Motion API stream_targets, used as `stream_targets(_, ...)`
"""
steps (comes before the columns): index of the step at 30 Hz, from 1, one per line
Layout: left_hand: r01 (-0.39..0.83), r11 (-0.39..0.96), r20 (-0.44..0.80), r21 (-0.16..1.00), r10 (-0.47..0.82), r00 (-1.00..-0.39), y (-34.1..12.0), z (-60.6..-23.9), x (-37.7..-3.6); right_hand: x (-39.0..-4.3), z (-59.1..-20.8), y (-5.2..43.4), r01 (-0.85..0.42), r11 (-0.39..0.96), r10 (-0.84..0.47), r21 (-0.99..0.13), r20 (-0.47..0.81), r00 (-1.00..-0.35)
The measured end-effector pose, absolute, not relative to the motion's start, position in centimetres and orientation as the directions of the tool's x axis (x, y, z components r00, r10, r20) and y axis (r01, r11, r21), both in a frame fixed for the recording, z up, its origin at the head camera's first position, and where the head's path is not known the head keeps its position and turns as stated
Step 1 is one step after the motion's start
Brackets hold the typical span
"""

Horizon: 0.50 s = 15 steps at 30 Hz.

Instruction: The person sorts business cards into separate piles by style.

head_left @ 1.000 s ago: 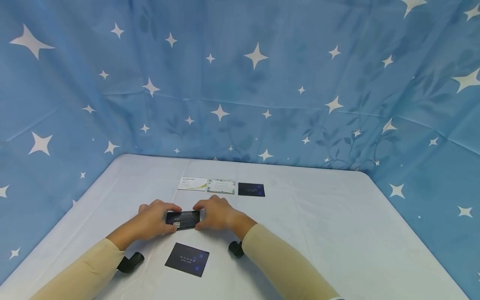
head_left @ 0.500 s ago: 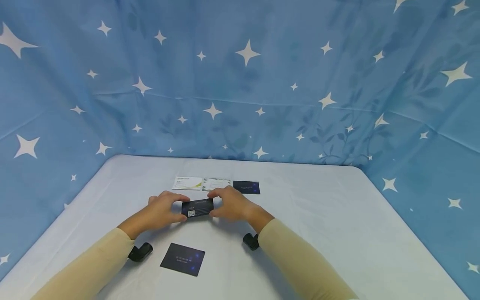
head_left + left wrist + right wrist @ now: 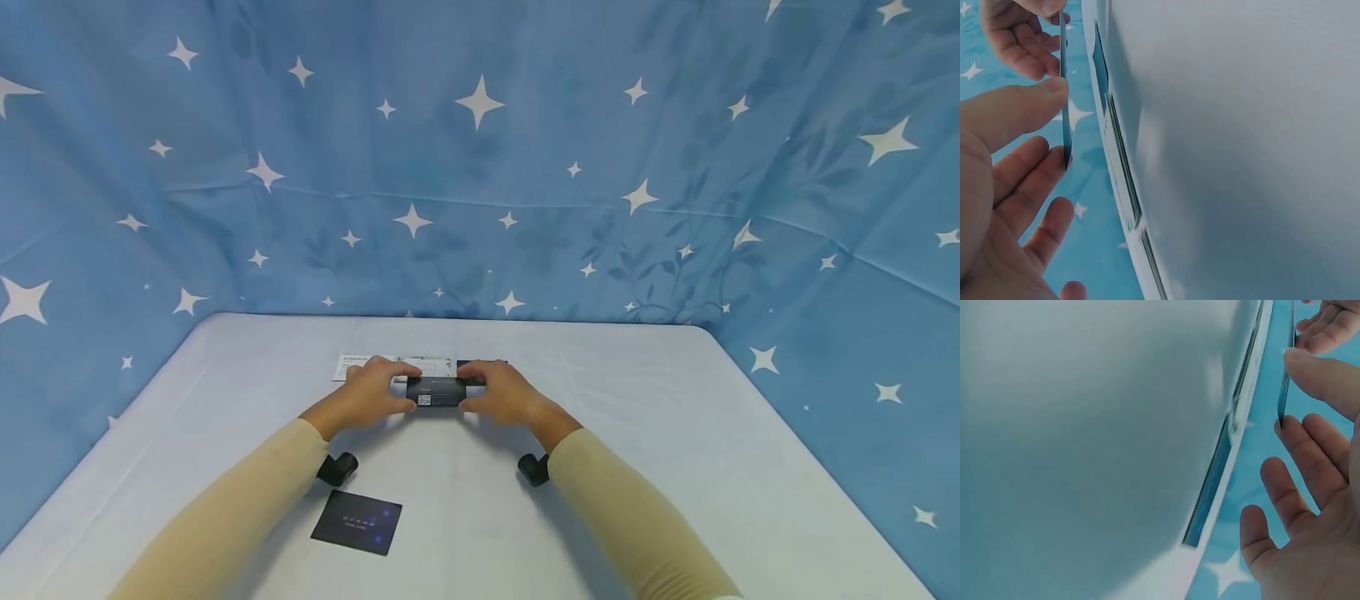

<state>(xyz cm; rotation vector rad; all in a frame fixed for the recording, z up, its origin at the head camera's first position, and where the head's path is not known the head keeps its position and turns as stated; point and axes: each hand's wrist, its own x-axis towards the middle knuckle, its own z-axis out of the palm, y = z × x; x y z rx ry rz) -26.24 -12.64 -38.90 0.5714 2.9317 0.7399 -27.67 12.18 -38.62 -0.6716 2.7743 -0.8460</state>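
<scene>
A dark business card (image 3: 442, 393) with a small QR code is held up between both hands, over the near side of a row of cards. My left hand (image 3: 371, 390) pinches its left end between thumb and forefinger. At the right end, my right hand (image 3: 504, 393) pinches it the same way. Seen edge-on in the left wrist view, the card (image 3: 1065, 125) is thin and raised off the table; the other fingers of each hand are spread loosely. Behind it lie a white text card (image 3: 347, 367), a leafy-bordered white card (image 3: 431, 364) and a dark card (image 3: 491, 364), partly hidden by the hands.
Nearer the front of the white-covered table (image 3: 637, 467) lies another dark card (image 3: 357, 522) with blue light spots. The wrist views show the row's cards as low stacks. A blue curtain (image 3: 480, 183) with white stars hangs behind the table.
Both hands have lifted the dark card off the table and carried it forward and to the right, toward the row. The dark card at the front has stayed on the table.
</scene>
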Motion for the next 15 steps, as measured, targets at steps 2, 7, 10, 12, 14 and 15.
stream_targets(2,0.323,0.816,0.012,0.48,0.362,-0.932,-11.8,-38.9,-26.9,-28.0,-38.8,12.8,-0.349,0.748,-0.438,-0.565,-0.025,-0.898)
stream_targets(7,0.289,0.814,-0.02,0.504,0.346,-0.938,-9.8,-38.8,-28.5,-28.7,-39.0,14.4,-0.296,0.756,-0.374,-0.584,-0.014,-0.927)
stream_targets(10,0.274,0.817,-0.027,0.507,0.333,-0.942,-8.8,-38.6,-29.3,-29.1,-38.9,15.1,-0.279,0.762,-0.348,-0.585,-0.006,-0.937)
stream_targets(12,0.268,0.821,-0.033,0.504,0.328,-0.944,-8.3,-38.5,-29.6,-29.3,-38.8,15.5,-0.276,0.767,-0.341,-0.579,-0.004,-0.94)
stream_targets(14,0.267,0.822,-0.034,0.503,0.328,-0.944,-7.9,-38.4,-29.9,-29.5,-38.7,15.7,-0.282,0.772,-0.343,-0.57,0.0,-0.939)
stream_targets(15,0.268,0.823,-0.035,0.502,0.328,-0.944,-7.7,-38.4,-30.1,-29.7,-38.7,15.9,-0.279,0.774,-0.341,-0.569,-0.003,-0.94)
